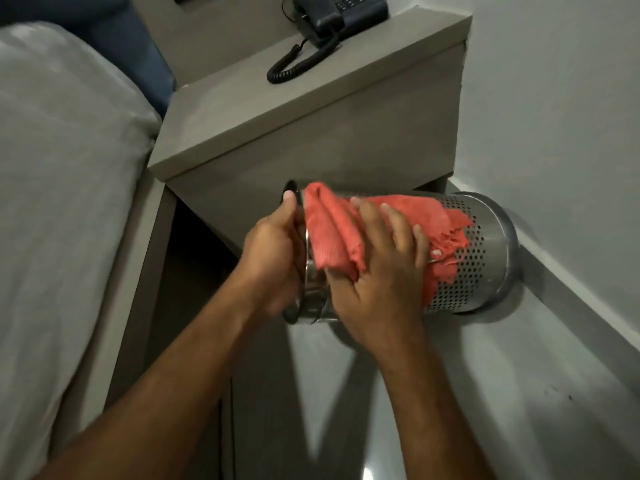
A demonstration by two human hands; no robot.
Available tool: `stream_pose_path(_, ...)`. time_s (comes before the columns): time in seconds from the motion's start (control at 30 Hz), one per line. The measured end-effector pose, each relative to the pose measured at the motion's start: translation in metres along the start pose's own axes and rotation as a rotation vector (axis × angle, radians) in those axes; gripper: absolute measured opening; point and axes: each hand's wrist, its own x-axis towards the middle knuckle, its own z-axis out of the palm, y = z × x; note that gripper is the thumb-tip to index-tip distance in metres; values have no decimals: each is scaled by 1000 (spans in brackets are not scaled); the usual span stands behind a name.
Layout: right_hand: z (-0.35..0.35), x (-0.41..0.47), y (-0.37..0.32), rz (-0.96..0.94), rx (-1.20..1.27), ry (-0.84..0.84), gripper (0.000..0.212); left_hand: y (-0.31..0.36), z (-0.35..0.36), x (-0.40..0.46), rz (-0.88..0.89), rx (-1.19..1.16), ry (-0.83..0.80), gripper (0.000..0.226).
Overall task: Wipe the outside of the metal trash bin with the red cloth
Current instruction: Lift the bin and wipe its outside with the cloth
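The metal trash bin (481, 258) is a shiny perforated cylinder held on its side above the floor, its base toward the wall on the right. My left hand (273, 251) grips the bin's open rim at the left end. The red cloth (332, 233) is draped over the bin's top and side. My right hand (377, 268) lies flat on the cloth, fingers spread, pressing it against the bin's outer wall.
A grey nightstand (311, 133) stands just behind the bin, with a black corded telephone (332, 15) on top. A bed with grey bedding (62, 202) fills the left. A pale wall (561, 116) and its baseboard run close on the right; grey floor (485, 393) lies below.
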Motion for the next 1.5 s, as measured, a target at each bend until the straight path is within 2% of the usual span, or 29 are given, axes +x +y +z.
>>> stream_pose_path(0.07,1,14,3,73,-29,70,60,-9,-2,-9,0,81,-126,61)
stream_pose_path(0.13,1,27,5,149,-73,83,57,-25,-4,-13,149,281,-126,62)
stream_pose_path(0.2,5,36,3,196,-92,51,52,-38,-1,-15,283,412,-76,66)
stream_pose_path(0.3,6,47,-3,212,-91,-28,48,-32,16,-22,339,390,62,65)
stream_pose_path(0.4,-4,58,-17,220,-65,-120,51,-7,30,-18,291,330,219,60)
stream_pose_path(0.47,-11,50,-32,140,-1,-143,50,9,23,-13,219,366,262,53)
stream_pose_path(0.6,-20,5,-21,-58,9,-194,50,17,-3,-13,46,303,193,46)
stream_pose_path(0.67,-31,-12,18,74,-54,-172,53,16,-8,-12,12,315,210,47)
stream_pose_path(0.77,-53,-22,74,589,-153,-48,69,18,-5,-9,62,318,249,41)
stream_pose_path(0.83,-56,-16,78,725,-174,0,74,18,5,-7,119,374,258,42)
stream_pose_path(0.9,-41,-4,51,617,-184,5,69,19,10,-3,99,373,224,42)
stream_pose_path(1.0,-5,4,-22,272,-98,-31,56,27,6,5,90,252,315,48)
stream_pose_path(1.07,14,-9,-53,90,-72,-75,59,23,-4,13,96,258,287,38)
stream_pose_path(1.1,19,-14,-56,27,-78,-105,60,20,-12,17,122,287,326,37)
stream_pose_path(1.13,19,-17,-48,-9,-92,-118,61,20,-17,16,96,260,313,40)
stream_pose_path(1.17,16,-17,-33,-5,-112,-102,62,22,-18,15,15,135,241,43)
stream_pose_path(1.27,0,-9,23,245,-228,9,63,19,-24,13,9,63,20,54)
stream_pose_path(1.33,-11,4,51,403,-249,53,63,16,-27,3,101,141,-58,55)
stream_pose_path(1.37,-16,10,61,466,-239,66,64,14,-28,-4,145,245,-132,55)
stream_pose_path(1.43,-23,21,75,571,-203,110,66,1,-26,-17,238,496,-320,40)
stream_pose_path(1.47,-25,26,80,615,-174,143,67,-9,-22,-22,291,596,-377,42)
stream_pose_path(1.5,-28,30,84,660,-144,173,66,-15,-16,-25,366,698,-349,48)
